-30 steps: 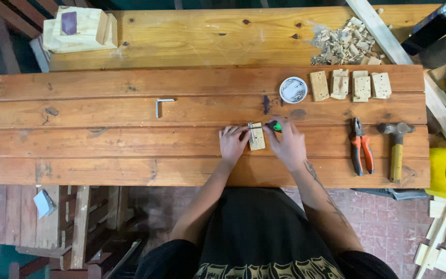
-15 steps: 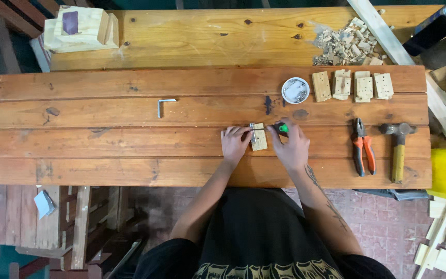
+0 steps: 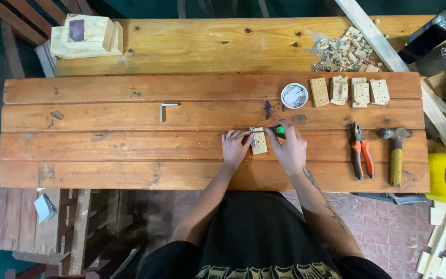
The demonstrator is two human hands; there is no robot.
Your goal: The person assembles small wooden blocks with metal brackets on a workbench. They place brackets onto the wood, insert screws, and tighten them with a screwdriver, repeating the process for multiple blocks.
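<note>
The left hand (image 3: pixel 235 146) is pinching a small wooden block (image 3: pixel 258 142) at mid-table (image 3: pixel 130 144), while the right hand (image 3: pixel 290 150) is gripping a green-handled tool (image 3: pixel 280 129) against it (probably driving a screw); next calls for steady pressure.

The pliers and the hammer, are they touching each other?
Apart. The head view shows bare bench wood between the pliers and the hammer, lying side by side.

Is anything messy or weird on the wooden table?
A little. A heap of wood chips lies scattered at the far edge of the bench, and a dark stain marks a plank near the small round tin. The pliers, hammer and wooden blocks lie neatly.
</note>
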